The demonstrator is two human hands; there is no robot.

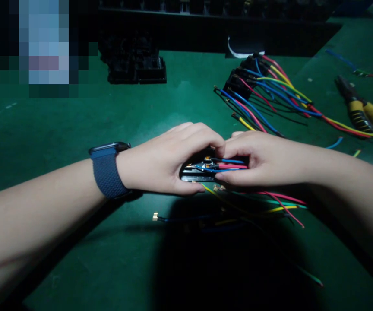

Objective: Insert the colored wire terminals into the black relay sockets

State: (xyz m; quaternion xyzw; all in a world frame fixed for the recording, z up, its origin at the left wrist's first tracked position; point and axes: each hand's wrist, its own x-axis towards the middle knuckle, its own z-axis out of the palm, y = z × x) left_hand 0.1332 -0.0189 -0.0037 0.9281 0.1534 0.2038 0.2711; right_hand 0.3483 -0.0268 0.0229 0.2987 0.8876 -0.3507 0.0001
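Note:
My left hand (180,151) curls over a small black plastic block (196,177), its thumb along the near side and its fingers over the far side. Against it from the right, my right hand (260,153) is closed around blue and red wires (233,166) with brass terminals at their ends. Those terminals lie over the block, between my two thumbs. Most of the block is hidden under my hands, so I cannot tell whether any terminal is seated. Just below my hands, loose red, green and yellow wires (270,196) lie on the table.
Behind my right hand stands another black block (243,80) with many coloured wires. Yellow-handled pliers (359,110) lie at the right. Several black plastic parts (134,65) are at the back left, before a long dark rack (199,32). The green tabletop (60,125) lies beneath everything.

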